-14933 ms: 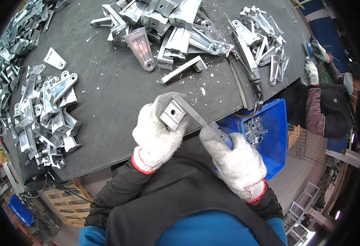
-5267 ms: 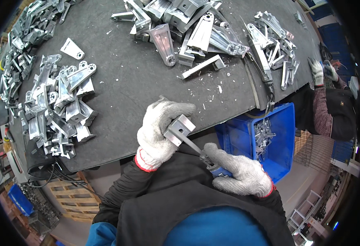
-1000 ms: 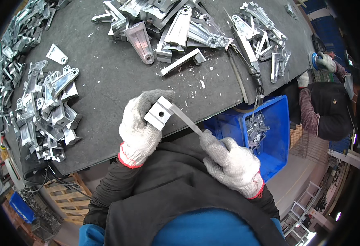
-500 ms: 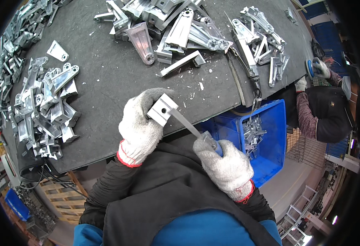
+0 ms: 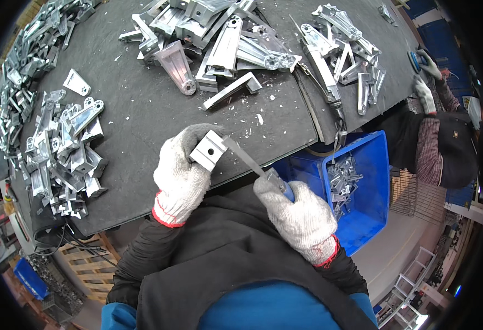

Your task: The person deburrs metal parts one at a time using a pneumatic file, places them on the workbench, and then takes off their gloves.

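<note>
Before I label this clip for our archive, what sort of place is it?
Most likely a metalworking shop. Heaps of cast metal parts lie on a dark workbench, a blue bin holds more, and the right hand files a metal block.

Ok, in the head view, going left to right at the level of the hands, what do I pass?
Pile of small metal brackets → left hand → square metal block → flat file → right hand → blue bin → co-worker's striped sleeve.

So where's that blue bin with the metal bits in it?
The blue bin sits at the person's right, below the dark table's edge, beside the right hand.
</note>
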Tool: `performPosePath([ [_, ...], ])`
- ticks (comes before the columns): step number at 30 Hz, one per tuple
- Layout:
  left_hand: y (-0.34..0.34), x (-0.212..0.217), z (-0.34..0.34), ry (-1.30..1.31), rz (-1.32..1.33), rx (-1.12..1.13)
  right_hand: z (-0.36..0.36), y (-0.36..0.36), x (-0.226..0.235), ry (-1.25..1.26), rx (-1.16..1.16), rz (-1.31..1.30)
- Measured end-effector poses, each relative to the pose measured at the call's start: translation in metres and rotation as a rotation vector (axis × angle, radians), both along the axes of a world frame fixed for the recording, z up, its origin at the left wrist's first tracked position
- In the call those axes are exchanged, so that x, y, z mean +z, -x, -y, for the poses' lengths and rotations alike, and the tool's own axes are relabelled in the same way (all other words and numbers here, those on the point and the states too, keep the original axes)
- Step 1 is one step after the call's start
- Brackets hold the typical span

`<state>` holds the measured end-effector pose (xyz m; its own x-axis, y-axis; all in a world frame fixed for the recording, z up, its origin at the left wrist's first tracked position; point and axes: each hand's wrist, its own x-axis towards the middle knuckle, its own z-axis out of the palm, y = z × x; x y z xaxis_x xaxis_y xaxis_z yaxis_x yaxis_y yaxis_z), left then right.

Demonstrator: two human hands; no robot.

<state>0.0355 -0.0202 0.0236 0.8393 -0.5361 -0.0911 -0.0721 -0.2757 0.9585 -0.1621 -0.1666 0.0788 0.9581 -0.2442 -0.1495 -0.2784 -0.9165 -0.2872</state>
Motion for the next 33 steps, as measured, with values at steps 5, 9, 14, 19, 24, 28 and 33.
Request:
performPosePath([
  [5,-0.001,0.008,0.007,-0.044,0.041,-0.003,0.002,0.002,-0.004,-0.035,-0.017,0.049],
  [9,-0.002,0.018,0.013,-0.116,-0.014,-0.019,0.001,0.002,-0.010,-0.052,-0.077,0.067],
  [14,-0.004,0.011,0.006,-0.136,-0.089,-0.022,0.006,-0.003,-0.013,0.061,-0.082,0.044],
  [19,-0.014,0.010,0.002,-0.132,-0.106,-0.050,0.018,-0.007,-0.006,-0.190,-0.130,0.014],
  [24,-0.019,0.071,0.035,0.028,-0.344,-0.360,0.070,-0.034,-0.016,-0.406,-0.372,0.216],
  [28,-0.019,0.120,0.102,-0.008,-0.371,-0.607,0.104,-0.054,-0.030,-0.656,-0.366,0.273],
  [33,-0.040,0.127,0.236,0.130,-0.563,-0.737,0.106,-0.053,-0.024,-0.637,-0.349,0.283],
])
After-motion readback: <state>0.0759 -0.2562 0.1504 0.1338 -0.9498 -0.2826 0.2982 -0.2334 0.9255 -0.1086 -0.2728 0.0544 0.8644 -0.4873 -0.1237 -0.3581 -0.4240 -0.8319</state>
